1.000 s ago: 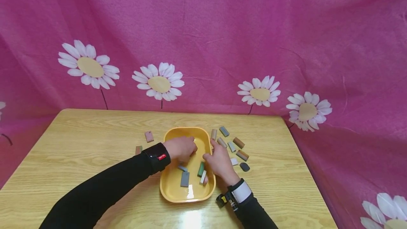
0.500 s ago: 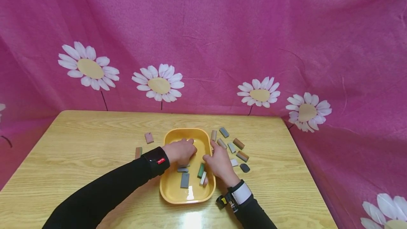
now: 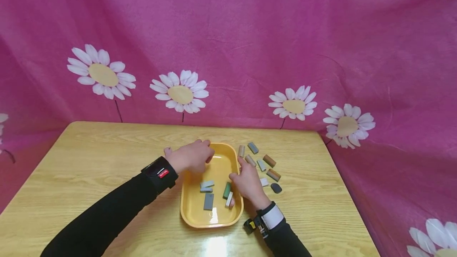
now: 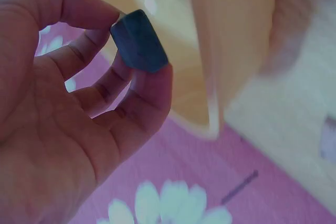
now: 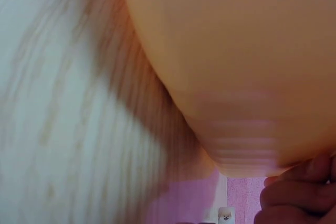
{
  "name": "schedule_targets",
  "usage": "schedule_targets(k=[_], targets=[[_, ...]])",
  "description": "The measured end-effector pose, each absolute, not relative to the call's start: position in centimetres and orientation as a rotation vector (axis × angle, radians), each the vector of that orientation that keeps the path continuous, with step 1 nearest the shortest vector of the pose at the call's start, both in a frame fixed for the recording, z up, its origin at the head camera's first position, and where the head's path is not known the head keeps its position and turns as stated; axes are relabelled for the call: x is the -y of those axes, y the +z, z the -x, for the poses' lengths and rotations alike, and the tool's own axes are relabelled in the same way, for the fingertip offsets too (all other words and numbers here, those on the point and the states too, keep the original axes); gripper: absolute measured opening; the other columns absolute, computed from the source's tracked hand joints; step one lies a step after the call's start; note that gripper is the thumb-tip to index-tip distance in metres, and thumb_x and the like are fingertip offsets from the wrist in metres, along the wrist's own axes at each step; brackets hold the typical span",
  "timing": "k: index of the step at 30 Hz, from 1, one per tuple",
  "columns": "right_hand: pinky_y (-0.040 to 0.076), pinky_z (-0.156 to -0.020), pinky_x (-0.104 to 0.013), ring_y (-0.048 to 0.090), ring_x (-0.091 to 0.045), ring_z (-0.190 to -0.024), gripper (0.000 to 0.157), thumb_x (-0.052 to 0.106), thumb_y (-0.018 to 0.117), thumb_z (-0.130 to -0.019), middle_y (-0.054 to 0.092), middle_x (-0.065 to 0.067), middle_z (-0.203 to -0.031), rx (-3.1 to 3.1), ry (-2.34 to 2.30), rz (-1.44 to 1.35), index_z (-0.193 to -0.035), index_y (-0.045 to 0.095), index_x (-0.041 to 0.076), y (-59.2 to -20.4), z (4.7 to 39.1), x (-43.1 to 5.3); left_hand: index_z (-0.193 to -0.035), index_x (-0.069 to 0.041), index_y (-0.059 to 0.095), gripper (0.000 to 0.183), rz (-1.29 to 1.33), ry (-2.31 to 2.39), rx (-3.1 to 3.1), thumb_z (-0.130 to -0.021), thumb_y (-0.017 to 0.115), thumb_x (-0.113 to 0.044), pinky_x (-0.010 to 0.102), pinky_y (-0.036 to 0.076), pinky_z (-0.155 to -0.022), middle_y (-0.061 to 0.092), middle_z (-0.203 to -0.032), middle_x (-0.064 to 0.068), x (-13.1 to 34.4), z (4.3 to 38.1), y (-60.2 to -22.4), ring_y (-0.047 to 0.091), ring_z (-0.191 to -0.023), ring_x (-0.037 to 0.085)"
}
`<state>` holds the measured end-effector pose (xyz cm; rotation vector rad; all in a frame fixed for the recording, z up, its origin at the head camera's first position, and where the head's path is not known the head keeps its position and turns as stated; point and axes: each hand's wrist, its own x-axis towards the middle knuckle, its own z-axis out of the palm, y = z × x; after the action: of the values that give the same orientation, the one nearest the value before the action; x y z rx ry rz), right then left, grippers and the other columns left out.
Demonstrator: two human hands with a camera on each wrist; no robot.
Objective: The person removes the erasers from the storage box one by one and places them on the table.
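I see the left hand [image 3: 192, 157] pinching a dark block [image 4: 140, 42] at the far-left edge of the yellow tray [image 3: 194, 216] | I see the right hand [image 3: 249, 181] gripping its right rim | green block [image 3: 227, 190], grey block [image 3: 208, 202] lying inside

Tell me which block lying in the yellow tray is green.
The green block, beside the white block, nearest the right hand; the others look grey, white or pinkish.
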<state>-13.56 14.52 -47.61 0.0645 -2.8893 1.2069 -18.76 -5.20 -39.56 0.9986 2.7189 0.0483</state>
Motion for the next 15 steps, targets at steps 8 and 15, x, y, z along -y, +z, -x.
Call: schedule_targets(k=[8, 15], targets=[[0.042, -0.047, -0.03, 0.051, -0.013, -0.054, 0.059, 0.015, 0.057, -0.074, 0.056, 0.0, -0.067, 2.883, 1.229, -0.079, -0.132, 0.048, 0.011, -47.7, 13.6, -14.4, -0.075, -0.013, 0.054, 0.01, -0.916, 0.218, -2.821, -0.067, 0.06, -0.013, 0.032, 0.036, -0.063, 0.043, -0.083, 0.004, 11.3, 20.3, -39.8, 0.044, -0.073, 0.021], [0.042, -0.047, -0.029, 0.052, -0.012, -0.054, 0.058, 0.015, 0.057, -0.074, 0.057, 0.001, -0.067, 2.879, 1.226, -0.058, -0.131, 0.049, 0.01, -47.6, 13.6, -14.4, -0.074, -0.014, 0.052, 0.009, -0.683, 0.258, -2.849, -0.072, 0.061, -0.014, 0.034, 0.038, -0.064, 0.045, -0.084, 0.005, 16.5, 20.5, -42.4, 0.045, -0.072, 0.021]])
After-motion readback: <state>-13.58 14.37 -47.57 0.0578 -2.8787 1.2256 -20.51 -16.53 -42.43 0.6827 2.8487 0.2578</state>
